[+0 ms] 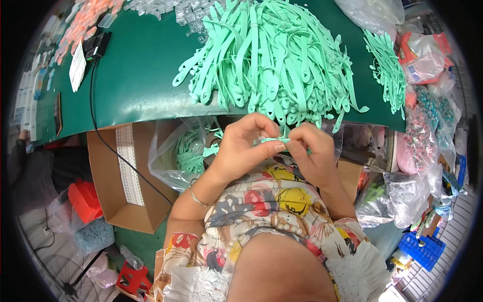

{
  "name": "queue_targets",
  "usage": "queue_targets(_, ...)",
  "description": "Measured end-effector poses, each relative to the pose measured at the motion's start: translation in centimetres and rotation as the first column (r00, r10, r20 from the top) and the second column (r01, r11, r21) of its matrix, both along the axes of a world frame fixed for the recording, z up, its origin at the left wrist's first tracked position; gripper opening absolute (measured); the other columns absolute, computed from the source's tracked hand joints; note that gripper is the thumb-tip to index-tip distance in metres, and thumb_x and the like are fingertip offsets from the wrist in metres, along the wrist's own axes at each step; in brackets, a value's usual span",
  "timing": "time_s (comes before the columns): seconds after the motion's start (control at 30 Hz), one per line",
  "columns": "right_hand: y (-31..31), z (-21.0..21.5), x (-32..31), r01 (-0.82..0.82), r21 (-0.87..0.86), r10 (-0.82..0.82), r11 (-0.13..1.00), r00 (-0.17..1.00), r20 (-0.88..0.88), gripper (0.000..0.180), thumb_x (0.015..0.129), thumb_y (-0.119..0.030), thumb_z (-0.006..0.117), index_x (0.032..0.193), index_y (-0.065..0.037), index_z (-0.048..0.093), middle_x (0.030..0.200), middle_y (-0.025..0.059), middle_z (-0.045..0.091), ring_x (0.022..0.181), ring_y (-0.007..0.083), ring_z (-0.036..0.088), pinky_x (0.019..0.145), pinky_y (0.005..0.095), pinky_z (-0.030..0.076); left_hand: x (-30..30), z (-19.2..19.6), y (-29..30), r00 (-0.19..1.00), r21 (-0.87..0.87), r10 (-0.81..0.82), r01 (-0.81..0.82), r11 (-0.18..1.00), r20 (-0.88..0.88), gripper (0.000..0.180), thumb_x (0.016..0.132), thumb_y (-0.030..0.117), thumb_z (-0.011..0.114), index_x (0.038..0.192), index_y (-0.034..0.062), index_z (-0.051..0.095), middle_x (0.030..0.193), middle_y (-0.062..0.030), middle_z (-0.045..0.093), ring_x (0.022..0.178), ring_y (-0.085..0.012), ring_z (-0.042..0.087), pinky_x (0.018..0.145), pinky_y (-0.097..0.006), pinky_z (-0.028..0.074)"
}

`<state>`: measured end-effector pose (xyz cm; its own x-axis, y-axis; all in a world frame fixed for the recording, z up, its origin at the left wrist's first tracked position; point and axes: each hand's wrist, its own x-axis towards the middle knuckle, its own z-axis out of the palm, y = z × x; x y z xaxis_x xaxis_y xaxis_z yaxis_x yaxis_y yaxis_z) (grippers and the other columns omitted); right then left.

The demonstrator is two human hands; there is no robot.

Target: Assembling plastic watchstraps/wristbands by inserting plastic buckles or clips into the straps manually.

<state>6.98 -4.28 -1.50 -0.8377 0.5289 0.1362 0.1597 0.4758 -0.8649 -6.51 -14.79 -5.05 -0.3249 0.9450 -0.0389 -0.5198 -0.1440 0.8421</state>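
Note:
Close to my body, at the table's front edge, both hands meet over a mint-green rubber strap (274, 140). Thumb and fingers of my left hand (245, 145) pinch it from one side. My right hand (313, 153) grips it from the other side, fingers curled. A small clear piece seems to sit at the strap between the fingertips, too small to make out. Just beyond my hands, a large heap of mint-green straps (282, 55) spreads over the green table (146, 75), with some ends hanging over its edge.
Clear plastic buckles (193, 15) lie behind the heap, orange pieces (90, 20) at the far left. A black cable (92, 100) runs down past an open cardboard box (108, 176). More straps fill a plastic bag (163, 161) below the edge. Another strap bundle (387, 70) lies right.

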Motion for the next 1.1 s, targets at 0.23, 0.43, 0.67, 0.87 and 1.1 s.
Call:
queue_targets(0.23,0.5,-1.5,0.4,-0.173,-0.317,0.144,0.933,0.983,-0.111,0.015,0.079,-0.005,0.053,0.066,0.002,0.052,0.055,0.0036,0.049,0.048,0.0106,0.044,0.044,0.0246,0.034,-0.7,1.2,-0.2,0.864,-0.154,-0.221,0.168,0.974,-0.453,0.015,0.074,0.014,0.065,0.072,0.0003,0.057,0.069,-0.0018,0.057,0.065,-0.0078,0.052,0.056,-0.020,0.039)
queue_targets(0.43,-0.1,-2.6,0.9,-0.339,-0.620,0.117,0.708,0.921,-0.371,0.021,0.078,-0.003,0.049,0.058,0.000,0.048,0.054,0.0042,0.048,0.044,0.0082,0.040,0.040,0.0238,0.029,-0.8,-0.1,-0.1,0.909,0.021,-0.415,0.414,0.910,0.049,0.011,0.076,0.008,0.058,0.071,-0.0015,0.058,0.060,-0.0054,0.058,0.052,-0.0088,0.052,0.048,-0.020,0.040)
queue_targets(0.67,-0.3,-3.1,1.2,-0.315,-0.808,-0.049,0.497,0.920,-0.388,0.013,0.075,-0.002,0.052,0.061,-0.001,0.052,0.052,0.0051,0.045,0.044,0.0089,0.040,0.041,0.0237,0.030,0.2,-0.5,0.2,0.864,0.115,-0.378,0.361,0.925,0.331,0.014,0.081,0.012,0.057,0.075,-0.0003,0.057,0.062,-0.0061,0.058,0.047,-0.0074,0.048,0.045,-0.020,0.039)
queue_targets(0.87,1.7,-1.3,0.0,-0.127,0.245,0.182,0.961,0.959,-0.216,0.023,0.065,-0.007,0.070,0.087,-0.006,0.062,0.085,0.0081,0.055,0.078,0.0199,0.053,0.066,0.0276,0.042,-0.6,1.4,0.6,0.912,-0.201,-0.411,0.404,0.892,0.011,0.023,0.088,0.022,0.052,0.083,-0.0001,0.057,0.069,-0.0013,0.056,0.055,-0.0052,0.047,0.050,-0.019,0.040)
queue_targets(1.1,1.6,-2.5,0.9,-0.123,-0.166,0.084,0.978,0.970,-0.227,0.025,0.064,-0.006,0.071,0.088,-0.004,0.063,0.078,0.0071,0.059,0.071,0.0193,0.055,0.063,0.0273,0.043,-1.5,1.2,0.3,0.894,-0.261,-0.445,0.419,0.870,-0.047,0.025,0.090,0.022,0.048,0.089,-0.0011,0.057,0.072,-0.0009,0.054,0.068,-0.0055,0.046,0.061,-0.019,0.038)
